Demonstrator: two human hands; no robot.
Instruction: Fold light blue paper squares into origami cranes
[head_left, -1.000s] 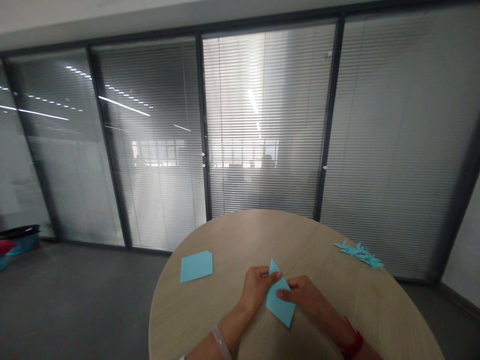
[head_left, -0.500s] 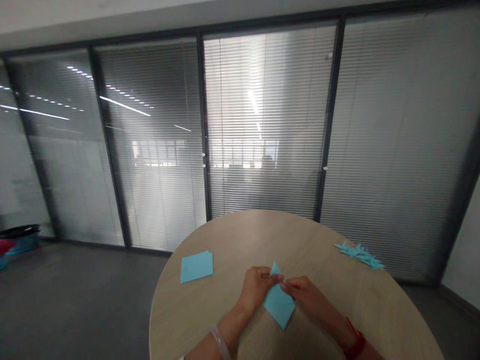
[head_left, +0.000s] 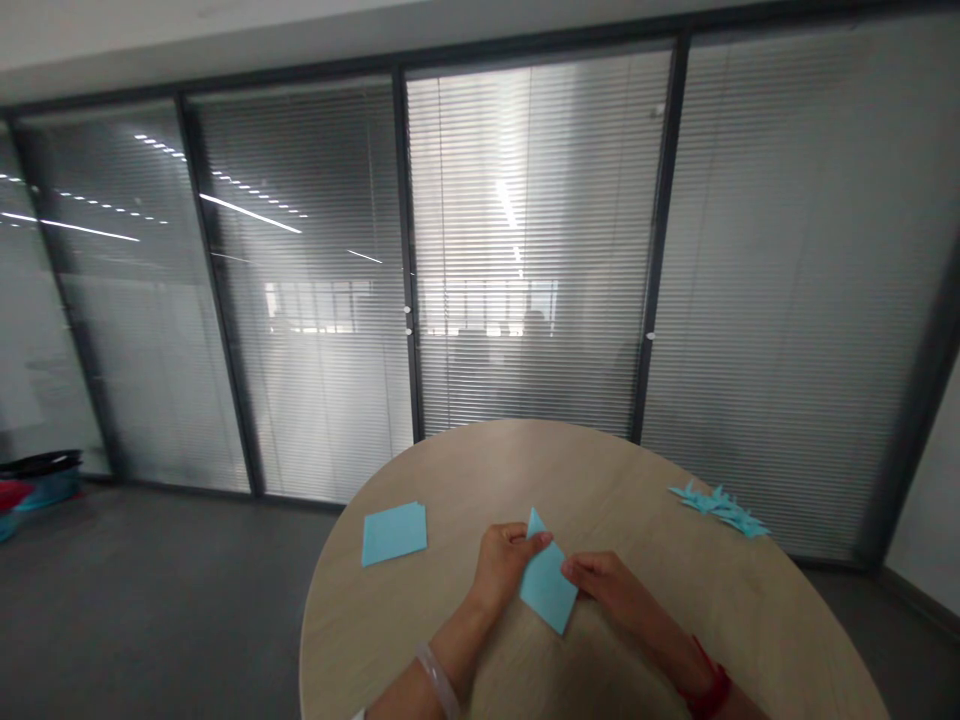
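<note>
A light blue folded paper piece, kite-shaped, is held just above the round wooden table near its front. My left hand pinches its upper left edge with curled fingers. My right hand grips its right corner, fingers closed. A clear bangle circles my left wrist and a red band my right.
A small stack of light blue square sheets lies on the table to the left. Several folded blue paper shapes lie at the table's right edge. Glass partitions with blinds stand behind, and coloured bins sit on the floor far left.
The folded paper has shifted slightly left and up between my hands, and its tip now points further left. Both hands keep hold of it.
</note>
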